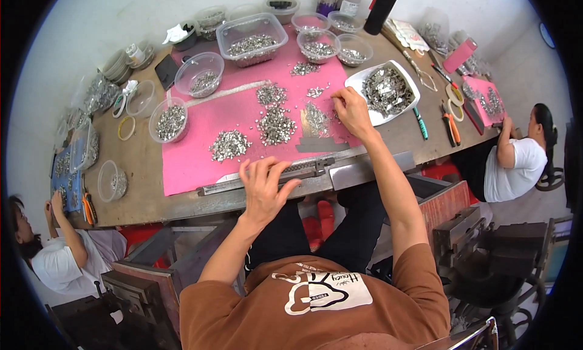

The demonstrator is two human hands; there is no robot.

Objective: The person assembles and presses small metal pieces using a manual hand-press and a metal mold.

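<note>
My left hand (pixel 265 186) hovers at the table's front edge with its fingers apart, over a long metal rail (pixel 297 169). Bent at the fingertips, my right hand (pixel 353 113) is closed in a pinch beside a white tray (pixel 354 81) heaped with silver metal pieces (pixel 387 90); what it pinches, if anything, is too small to tell. To its left, thin silver slivers (pixel 316 120) lie on the pink mat (pixel 185 168), above grey flat strips (pixel 322 146). Several piles of small metal pieces (pixel 276 126) sit farther left, among them a loose heap (pixel 230 146).
Clear plastic tubs (pixel 252 23) of metal bits line the back. A black bottle (pixel 383 10) stands behind. Orange-handled pliers (pixel 452 129) and a teal-handled tool (pixel 420 124) lie at right. Co-workers sit at left (pixel 67 259) and right (pixel 516 161).
</note>
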